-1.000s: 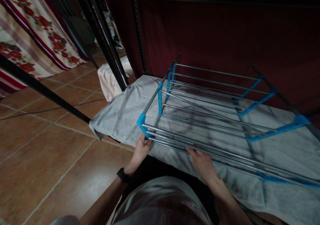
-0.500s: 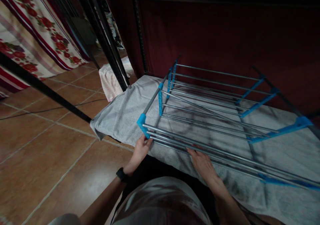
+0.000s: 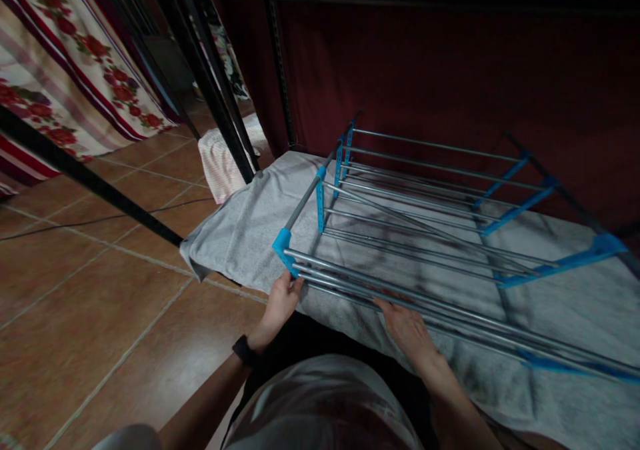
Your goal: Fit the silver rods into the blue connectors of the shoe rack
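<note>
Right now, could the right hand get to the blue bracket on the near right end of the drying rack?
Probably yes. The right hand rests at the near rails of the drying rack, and the blue bracket lies farther along those same rails with only grey towel beneath.

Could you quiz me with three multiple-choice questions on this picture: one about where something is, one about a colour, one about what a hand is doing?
1. Where does the drying rack lie?
A. on a grey towel
B. on bare tiles
C. against the flowered curtain

2. What colour are the rack's plastic joints?
A. red
B. blue
C. yellow

3. What is the left hand doing?
A. hanging free
B. touching the rack's near corner
C. holding a cup

Answers: 1 A, the grey towel spreads under the rack; 2 B, the corner joint is bright blue; 3 B, its fingers meet that corner, while the right hand rests at the near bars.
</note>
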Tool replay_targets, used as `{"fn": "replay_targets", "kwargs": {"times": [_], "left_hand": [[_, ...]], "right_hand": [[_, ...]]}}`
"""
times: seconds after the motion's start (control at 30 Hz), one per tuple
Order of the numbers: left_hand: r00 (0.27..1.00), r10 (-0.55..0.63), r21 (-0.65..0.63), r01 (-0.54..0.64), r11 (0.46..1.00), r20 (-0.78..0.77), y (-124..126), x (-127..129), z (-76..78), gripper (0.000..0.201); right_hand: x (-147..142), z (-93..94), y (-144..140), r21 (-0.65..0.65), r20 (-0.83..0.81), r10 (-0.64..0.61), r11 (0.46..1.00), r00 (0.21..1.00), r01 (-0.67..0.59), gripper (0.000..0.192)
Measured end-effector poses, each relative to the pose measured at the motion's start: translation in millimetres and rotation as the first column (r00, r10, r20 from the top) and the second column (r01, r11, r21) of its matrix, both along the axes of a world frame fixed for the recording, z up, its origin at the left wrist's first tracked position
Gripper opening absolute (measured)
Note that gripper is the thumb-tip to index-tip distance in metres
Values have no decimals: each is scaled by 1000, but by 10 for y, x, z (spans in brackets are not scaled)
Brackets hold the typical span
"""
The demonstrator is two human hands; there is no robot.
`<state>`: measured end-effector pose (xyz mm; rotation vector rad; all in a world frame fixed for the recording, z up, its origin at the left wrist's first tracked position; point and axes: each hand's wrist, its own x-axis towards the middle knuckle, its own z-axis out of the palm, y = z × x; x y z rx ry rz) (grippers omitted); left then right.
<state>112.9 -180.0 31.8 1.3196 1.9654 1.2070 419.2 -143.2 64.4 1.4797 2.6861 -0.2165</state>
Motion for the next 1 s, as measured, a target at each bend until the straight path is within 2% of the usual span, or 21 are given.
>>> {"fn": "replay_targets", "kwargs": {"times": [0.2,0.33,0.57,0.73,0.83,0.93,1.0], "left_hand": [[996,29,-28,-31,999,-79,-21,12,-29,13],[984,50,-52,-60,997,-172,-34,31,-38,11],[969,57,-65,-74,995,-239,-41,61,-60,16],[947,-14,-124,-27,992,-322,-50,65,-28,19],[865,-76,-191,-23,981,-496,-97,36,96,26],[691,-185,-271,-17,962,-699,-199,0,253,27],[575,-307,-340,54,939,-758,-286,7,339,30]], "right_hand": [[-3,-24,19,13,-79,16,1000,997,-15,55],[-19,-4,30,4,-76,33,999,997,-33,55],[-16,-17,26,-56,-100,9,998,995,-14,51],[-13,-40,23,-31,-101,14,999,995,-17,44],[-1,-25,13,10,-73,22,1000,997,-21,41],[66,-46,-16,89,-72,20,996,997,-13,40],[156,-97,-38,165,-80,18,986,997,-4,40]]}}
